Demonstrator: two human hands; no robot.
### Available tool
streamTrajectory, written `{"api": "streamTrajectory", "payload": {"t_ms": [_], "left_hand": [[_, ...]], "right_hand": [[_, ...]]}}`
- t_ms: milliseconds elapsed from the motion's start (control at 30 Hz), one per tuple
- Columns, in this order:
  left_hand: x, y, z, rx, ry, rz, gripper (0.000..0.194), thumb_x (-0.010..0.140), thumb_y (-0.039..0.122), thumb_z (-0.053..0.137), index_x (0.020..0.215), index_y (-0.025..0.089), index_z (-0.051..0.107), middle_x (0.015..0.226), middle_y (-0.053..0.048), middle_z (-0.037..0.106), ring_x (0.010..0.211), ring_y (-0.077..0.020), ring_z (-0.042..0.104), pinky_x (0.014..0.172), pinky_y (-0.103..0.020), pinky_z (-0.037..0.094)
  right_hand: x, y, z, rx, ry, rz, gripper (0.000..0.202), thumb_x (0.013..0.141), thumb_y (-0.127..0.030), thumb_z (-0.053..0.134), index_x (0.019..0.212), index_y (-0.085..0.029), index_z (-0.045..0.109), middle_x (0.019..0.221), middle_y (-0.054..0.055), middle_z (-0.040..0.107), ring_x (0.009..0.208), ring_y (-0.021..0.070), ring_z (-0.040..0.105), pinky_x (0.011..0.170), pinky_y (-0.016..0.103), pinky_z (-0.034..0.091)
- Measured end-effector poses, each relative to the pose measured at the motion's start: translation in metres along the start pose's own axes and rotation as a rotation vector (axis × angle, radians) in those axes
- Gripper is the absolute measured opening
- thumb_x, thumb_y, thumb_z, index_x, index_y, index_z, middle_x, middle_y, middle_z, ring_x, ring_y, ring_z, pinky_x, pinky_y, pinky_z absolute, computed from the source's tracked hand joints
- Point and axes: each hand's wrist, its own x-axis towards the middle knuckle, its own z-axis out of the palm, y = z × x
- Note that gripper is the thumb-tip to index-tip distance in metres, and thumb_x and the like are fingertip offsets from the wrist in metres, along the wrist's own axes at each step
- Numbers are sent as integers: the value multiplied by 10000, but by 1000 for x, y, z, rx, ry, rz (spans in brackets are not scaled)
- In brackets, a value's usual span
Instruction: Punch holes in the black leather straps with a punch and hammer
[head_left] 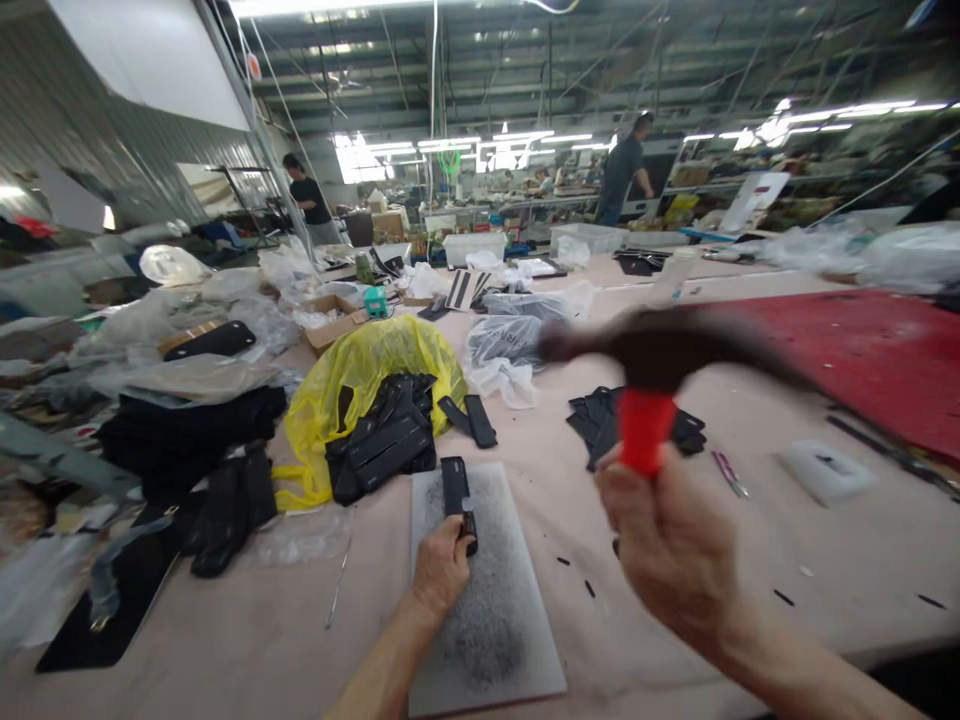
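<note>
My right hand [671, 530] is wrapped round the red handle of a claw hammer [652, 350], which is raised above the table and blurred. My left hand [444, 565] pinches the near end of a black strip [454, 485]. That strip lies on a white board [487, 610] covered in dark specks. A small dark piece shows at my left fingertips, too small to make out. Behind the board, black pieces [386, 440] spill from a yellow bag [360, 360]. Two loose black strips [478, 420] lie beside the bag.
More black pieces [596, 420] lie beyond the hammer. Pink-handled snips [729, 472], a white block [827, 470] and a red sheet [862, 350] are at the right. Dark cloth, plastic bags and a thin metal tool [339, 585] are at the left. Two people stand in the background.
</note>
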Motion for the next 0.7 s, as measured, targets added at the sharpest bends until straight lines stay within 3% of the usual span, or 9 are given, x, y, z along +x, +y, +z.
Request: {"api": "streamTrajectory", "payload": {"t_ms": [67,133,167,300,433,467,600,633,700], "left_hand": [[0,0,0,-3,3,-3,185,852,111,478,921,216,613,808,-45,714,789,-219,703,683,-307,536],[-1,-1,1,-14,3,-3,186,850,109,480,920,217,615,806,-41,714,785,-215,702,681,-304,535],[-1,-2,1,-21,1,-3,186,852,111,481,923,217,616,815,-41,716,790,-213,702,688,-305,537],[-1,-3,2,-14,-13,-6,174,864,130,479,930,216,615,850,-47,721,818,-215,703,721,-315,541],[-1,-3,3,-16,-17,-11,176,867,128,474,930,219,611,844,-47,718,807,-210,702,703,-304,536],[-1,-3,3,-20,-17,-12,178,868,127,472,932,220,609,851,-47,719,808,-209,702,703,-303,536],[-1,-3,3,-18,-18,-13,171,866,131,475,928,221,606,857,-48,722,815,-216,701,710,-310,535],[-1,-3,3,-16,-20,-13,169,864,130,478,923,221,608,842,-48,719,807,-217,700,705,-308,533],[-1,-3,2,-10,-17,-11,162,857,130,486,912,218,611,812,-47,712,781,-217,698,691,-306,531]], "right_hand": [[-19,14,8,-182,-323,-134,233,946,-306,435,729,-225,459,504,-46,458,389,96,330,431,267,177],[-31,24,10,-305,-503,-157,230,937,-300,449,719,-226,456,486,-45,462,374,97,310,444,286,129],[-32,25,10,-327,-495,-141,230,944,-314,444,731,-227,457,494,-44,466,380,100,323,447,284,137],[-24,17,9,-263,-201,-100,261,976,-344,344,768,-231,453,555,-9,501,451,131,437,469,269,253],[-18,16,8,-322,-553,-98,261,944,-335,413,703,-239,441,494,-20,481,385,122,358,443,297,178],[-17,16,7,-319,-586,-62,271,946,-353,426,700,-241,433,493,-28,472,386,121,354,442,295,179],[-22,15,8,-207,-219,45,321,1001,-410,276,783,-244,445,569,-15,488,472,146,436,478,277,285],[-26,16,10,-206,-211,21,337,1001,-408,254,785,-241,451,566,-10,489,463,147,422,473,282,274],[-33,20,15,-251,-416,-43,328,987,-403,299,761,-234,468,543,-10,492,429,136,372,460,293,216]]}}
